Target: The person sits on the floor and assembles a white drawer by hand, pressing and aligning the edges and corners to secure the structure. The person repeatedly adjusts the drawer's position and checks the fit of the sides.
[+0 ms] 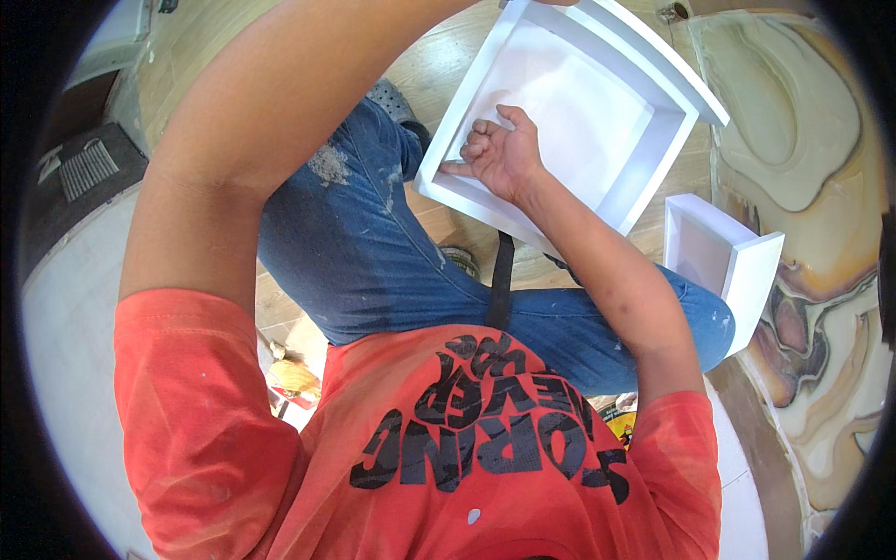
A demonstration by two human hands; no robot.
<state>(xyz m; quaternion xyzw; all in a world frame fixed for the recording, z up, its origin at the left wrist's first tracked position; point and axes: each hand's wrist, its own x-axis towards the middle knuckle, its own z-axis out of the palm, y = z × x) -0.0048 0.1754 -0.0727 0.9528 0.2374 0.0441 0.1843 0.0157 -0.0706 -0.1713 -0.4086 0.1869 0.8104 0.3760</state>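
Note:
A white drawer (pixel 569 103), an open box with a wider, slightly curved front panel, is tilted in front of me above my legs. My left arm reaches across the top of the view. Only a sliver of my left hand (pixel 557 2) shows at the drawer's far edge, where it grips the rim; most of its fingers are cut off by the frame. Inside the drawer, my right hand (pixel 507 157) is palm up near the left inner corner. Its index finger is stretched against the inner side, thumb apart, other fingers loosely bent, and I see nothing in it.
A smaller white drawer (pixel 756 271) stands on the floor beside my right knee. To the right lies a marble-patterned slab (pixel 803 140). Wood-look flooring (pixel 439 65) shows around the drawer. A black box-like item (pixel 89 173) sits at far left, and a yellow-labelled container (pixel 618 425) is partly hidden by my shirt.

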